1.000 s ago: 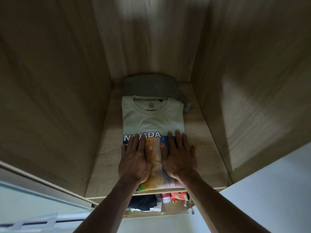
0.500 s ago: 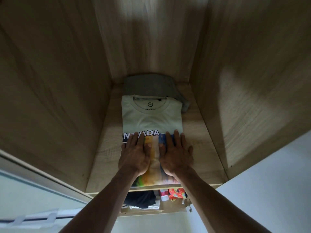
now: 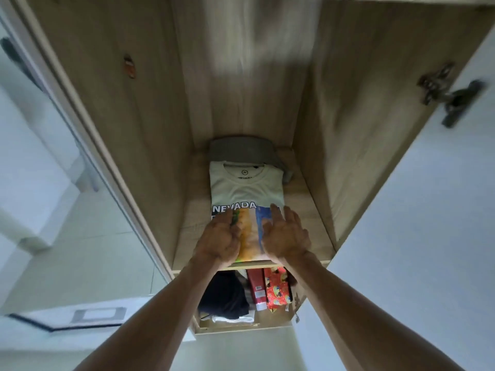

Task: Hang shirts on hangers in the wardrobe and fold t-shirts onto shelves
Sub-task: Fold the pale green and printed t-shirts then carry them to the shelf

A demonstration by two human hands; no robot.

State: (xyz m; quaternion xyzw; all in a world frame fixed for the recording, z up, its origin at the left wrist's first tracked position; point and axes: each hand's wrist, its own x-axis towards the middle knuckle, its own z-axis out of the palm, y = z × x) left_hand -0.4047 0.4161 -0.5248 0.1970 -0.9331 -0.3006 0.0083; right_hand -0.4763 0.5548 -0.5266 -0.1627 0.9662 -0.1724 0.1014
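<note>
Pale wooden wardrobe shelf (image 3: 308, 207) carries a folded cream "NEVADA" t-shirt (image 3: 245, 190) (grey garment (image 3: 241, 149) behind). Left hand (image 3: 218, 241) and right hand (image 3: 285, 235), fingers loosely spread, hover at its front edge.

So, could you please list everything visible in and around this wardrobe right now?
Folded t-shirt: one, cream with NEVADA print, front of upper shelf.
Grey garment: one, folded, behind the t-shirt.
Dark clothing: one pile, black, lower shelf, left.
Red box: one, lower shelf.
Wrapped parcel: one, red patterned, right of the box.
Door hinge: one, dark metal, upper right.
Left hand: open, over the t-shirt's front edge.
Right hand: open, likewise.
</note>
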